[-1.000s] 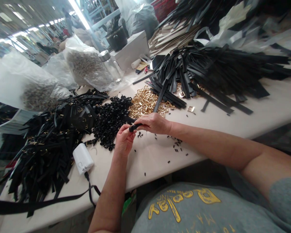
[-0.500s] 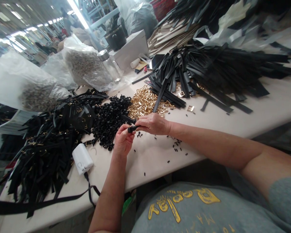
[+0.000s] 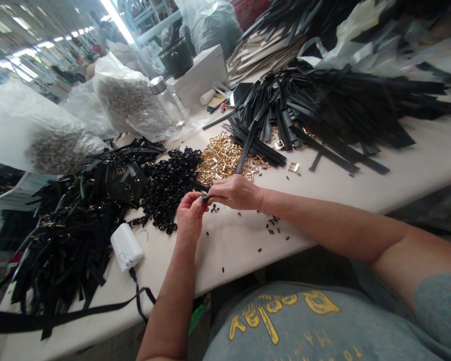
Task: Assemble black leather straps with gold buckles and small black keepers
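Fingers of the left hand (image 3: 189, 216) and the right hand (image 3: 238, 192) meet over the table (image 3: 244, 255), thumb and fingertips of each closed in a pinch on one small black piece (image 3: 206, 198); it sits between the two hands, most of it covered by them, so its full shape cannot be told; a dark strip (image 3: 200, 187) shows just behind the fingertips, whether joined to the held piece or apart from it is unclear; beyond the left hand lies a heap of black loops (image 3: 171, 188), and against that heap, past the right hand, a pile of gold buckles (image 3: 218, 158); short black bits (image 3: 272, 226) are scattered nearer the person, below the right forearm; a broad spread of black strips (image 3: 263, 113) fans out behind the buckles toward the right, some ends lying over them; farther left, black straps with gold buckles on them (image 3: 65, 238) form a large tangled mound, with a white device (image 3: 127, 246) beside it, a black cord (image 3: 134, 277) running from its lower end; at the back stand a clear jar (image 3: 169, 106) with a silver lid and filled plastic bags (image 3: 126, 100).
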The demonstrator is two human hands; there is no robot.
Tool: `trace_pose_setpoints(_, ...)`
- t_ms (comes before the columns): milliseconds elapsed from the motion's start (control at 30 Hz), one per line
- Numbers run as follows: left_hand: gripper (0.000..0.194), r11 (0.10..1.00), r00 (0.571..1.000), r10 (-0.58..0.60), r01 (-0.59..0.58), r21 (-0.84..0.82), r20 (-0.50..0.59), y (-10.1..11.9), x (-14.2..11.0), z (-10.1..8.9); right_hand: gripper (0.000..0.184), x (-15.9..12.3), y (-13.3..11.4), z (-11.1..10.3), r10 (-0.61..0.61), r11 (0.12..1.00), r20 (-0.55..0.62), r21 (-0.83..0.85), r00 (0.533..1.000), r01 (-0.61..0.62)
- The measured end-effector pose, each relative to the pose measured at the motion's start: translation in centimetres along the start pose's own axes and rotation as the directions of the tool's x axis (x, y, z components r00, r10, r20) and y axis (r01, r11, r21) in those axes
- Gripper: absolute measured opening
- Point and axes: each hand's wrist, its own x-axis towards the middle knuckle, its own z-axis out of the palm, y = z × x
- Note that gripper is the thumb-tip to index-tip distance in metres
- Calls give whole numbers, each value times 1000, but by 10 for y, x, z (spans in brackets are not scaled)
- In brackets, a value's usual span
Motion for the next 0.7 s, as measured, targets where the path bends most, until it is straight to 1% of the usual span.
trace_pose_setpoints(100,31,998,1000,-29,29,-54,6,0,1,-1,34,0,2,1,-4,1000,-20,27,1000,5)
trace_pose_setpoints(200,33,995,999,-41,40,-96,-14,2,2,-2,35,0,5,2,2,998,-31,57,1000,0)
trace_pose_setpoints(500,33,995,999,-36,35,-94,-17,1,2,-2,39,-2,5,5,14,1000,-24,1,1000,-14)
trace_pose_setpoints(700,36,994,998,-61,63,-94,24,-1,3,-3,40,-2,7,7,-1,1000,-28,0,1000,1)
